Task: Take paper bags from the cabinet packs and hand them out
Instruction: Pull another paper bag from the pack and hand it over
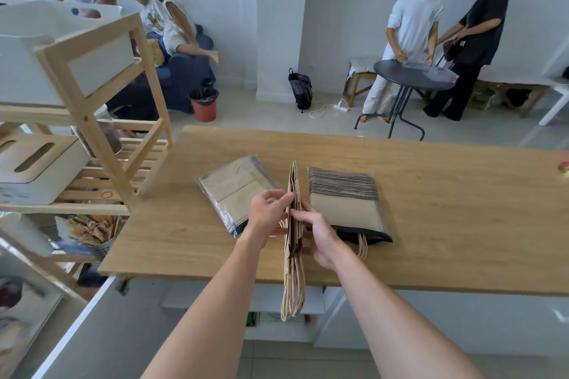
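A thin stack of folded brown paper bags [294,188] stands on edge above the wooden table [431,194], its rope handles hanging toward me past the near edge. My left hand [267,209] pinches the stack from the left. My right hand [317,234] grips it from the right. A plastic-wrapped pack of brown bags [229,191] lies flat to the left. An opened pack of bags [346,203], with striped folded edges and handles poking out, lies to the right.
A wooden shelf unit [92,95] with white boxes stands at the table's left. Two people stand at a round black table [412,74] at the back right. Another person sits on a blue armchair [181,71] beside a red bucket [203,104].
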